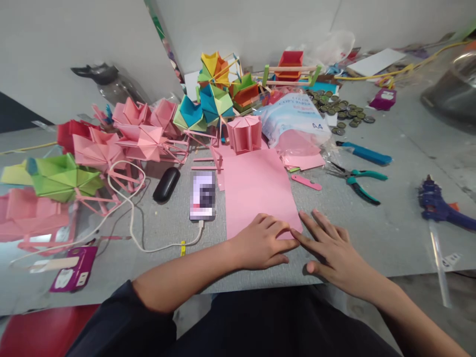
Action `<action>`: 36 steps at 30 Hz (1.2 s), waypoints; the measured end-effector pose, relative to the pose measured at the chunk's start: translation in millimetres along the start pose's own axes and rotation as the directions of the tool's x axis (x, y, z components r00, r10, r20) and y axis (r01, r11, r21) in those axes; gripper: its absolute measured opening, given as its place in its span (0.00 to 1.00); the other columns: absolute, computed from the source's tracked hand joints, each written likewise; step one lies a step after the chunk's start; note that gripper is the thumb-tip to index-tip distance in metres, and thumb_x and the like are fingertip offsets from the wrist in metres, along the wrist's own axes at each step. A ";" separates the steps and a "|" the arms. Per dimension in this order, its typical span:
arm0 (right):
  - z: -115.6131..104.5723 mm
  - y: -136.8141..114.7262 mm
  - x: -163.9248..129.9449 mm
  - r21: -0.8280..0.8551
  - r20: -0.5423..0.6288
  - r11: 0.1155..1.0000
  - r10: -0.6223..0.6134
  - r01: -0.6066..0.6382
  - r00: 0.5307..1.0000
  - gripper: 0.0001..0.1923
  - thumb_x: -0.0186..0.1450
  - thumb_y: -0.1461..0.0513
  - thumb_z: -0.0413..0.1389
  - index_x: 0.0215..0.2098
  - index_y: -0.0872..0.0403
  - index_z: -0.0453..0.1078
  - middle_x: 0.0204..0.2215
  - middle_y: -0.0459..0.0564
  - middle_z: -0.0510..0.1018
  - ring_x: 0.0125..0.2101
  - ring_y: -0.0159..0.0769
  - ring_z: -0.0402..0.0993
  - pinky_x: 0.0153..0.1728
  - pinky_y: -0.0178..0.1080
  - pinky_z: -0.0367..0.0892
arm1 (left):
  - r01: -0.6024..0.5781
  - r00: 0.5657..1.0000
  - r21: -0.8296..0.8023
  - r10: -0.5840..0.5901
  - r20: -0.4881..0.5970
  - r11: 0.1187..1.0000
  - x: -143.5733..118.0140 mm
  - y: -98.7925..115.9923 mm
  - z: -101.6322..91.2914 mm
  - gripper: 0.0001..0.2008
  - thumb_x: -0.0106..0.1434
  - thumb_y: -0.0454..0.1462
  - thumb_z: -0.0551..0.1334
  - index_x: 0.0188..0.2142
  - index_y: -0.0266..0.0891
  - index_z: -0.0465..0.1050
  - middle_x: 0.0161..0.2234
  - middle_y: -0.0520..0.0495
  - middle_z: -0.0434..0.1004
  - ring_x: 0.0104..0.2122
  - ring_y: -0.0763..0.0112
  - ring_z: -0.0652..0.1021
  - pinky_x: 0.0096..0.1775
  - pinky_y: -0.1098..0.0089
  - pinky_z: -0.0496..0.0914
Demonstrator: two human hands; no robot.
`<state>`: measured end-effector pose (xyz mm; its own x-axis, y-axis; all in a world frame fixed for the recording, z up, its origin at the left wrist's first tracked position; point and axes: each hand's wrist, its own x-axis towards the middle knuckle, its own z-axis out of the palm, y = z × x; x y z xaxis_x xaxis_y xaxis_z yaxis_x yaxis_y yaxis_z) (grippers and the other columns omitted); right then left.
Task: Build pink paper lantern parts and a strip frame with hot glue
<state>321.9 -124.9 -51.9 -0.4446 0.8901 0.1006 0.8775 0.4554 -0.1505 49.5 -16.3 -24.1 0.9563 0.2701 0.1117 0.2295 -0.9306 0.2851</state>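
Note:
A sheet of pink paper lies flat on the grey table in front of me. My left hand rests on its near edge, fingers stretched toward the right corner. Beside it, my right hand is spread over the table, its fingertips at the sheet's near right corner. The fingertips of both hands meet around that corner. Neither hand grips anything. Just beyond the sheet stands a folded pink paper piece, and a pink craft knife lies off its right edge.
A charging phone and a black case lie left of the sheet. Folded pink models crowd the left. Pliers, a blue cutter and a glue gun lie right. A copy paper pack and bottle caps sit behind.

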 end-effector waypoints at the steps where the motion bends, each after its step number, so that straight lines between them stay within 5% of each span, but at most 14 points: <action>1: 0.2 0.1 0.6 -0.005 -0.003 1.000 0.003 -0.003 1.000 0.41 0.75 0.33 0.42 0.81 0.33 0.46 0.81 0.56 0.51 0.76 0.70 0.52 0.54 0.61 0.70 | 0.005 1.000 -0.006 -0.005 0.002 1.000 0.1 -0.3 0.1 0.26 0.75 0.55 0.63 0.67 0.50 0.73 0.61 0.38 0.73 0.58 0.49 0.72 0.61 0.50 0.64; 13: -7.8 -1.3 -2.5 0.067 -0.175 0.996 -0.040 0.052 0.984 0.24 0.79 0.47 0.51 0.68 0.45 0.73 0.71 0.65 0.70 0.65 0.59 0.72 0.55 0.58 0.70 | 0.016 1.000 -0.029 -0.016 0.009 0.999 0.2 -0.3 -0.6 0.26 0.76 0.54 0.62 0.67 0.50 0.74 0.62 0.37 0.73 0.59 0.49 0.72 0.62 0.49 0.64; 24: -11.8 -8.0 0.0 -0.083 -0.132 0.992 -0.101 0.091 0.986 0.26 0.79 0.45 0.50 0.65 0.50 0.74 0.72 0.66 0.69 0.67 0.61 0.68 0.54 0.56 0.70 | 0.122 0.988 -0.118 -0.132 -0.076 0.985 2.1 -0.8 -4.7 0.17 0.78 0.45 0.62 0.59 0.42 0.79 0.63 0.39 0.77 0.63 0.51 0.72 0.64 0.49 0.63; 29: -11.1 -9.1 2.1 -0.109 -0.124 0.989 -0.115 0.102 0.986 0.29 0.79 0.43 0.48 0.65 0.51 0.73 0.73 0.65 0.68 0.68 0.61 0.65 0.54 0.56 0.69 | 0.176 0.982 -0.143 -0.183 -0.042 0.974 6.3 -3.3 -3.0 0.13 0.79 0.40 0.60 0.56 0.50 0.82 0.62 0.45 0.79 0.62 0.55 0.74 0.60 0.50 0.64; 36: -6.2 -11.5 4.2 -0.120 -0.089 0.990 -0.086 0.076 0.992 0.32 0.78 0.40 0.47 0.68 0.50 0.72 0.74 0.65 0.65 0.70 0.63 0.62 0.55 0.58 0.67 | 0.237 0.969 -0.241 -0.246 -0.004 0.941 10.1 -3.9 -9.5 0.12 0.77 0.39 0.64 0.58 0.43 0.76 0.60 0.45 0.81 0.60 0.57 0.76 0.60 0.53 0.63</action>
<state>311.1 -126.6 -43.7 -0.5011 0.8420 0.1999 0.8566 0.5154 -0.0232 56.5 -7.6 -15.1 0.8699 0.4914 0.0424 0.3994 -0.7522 0.5242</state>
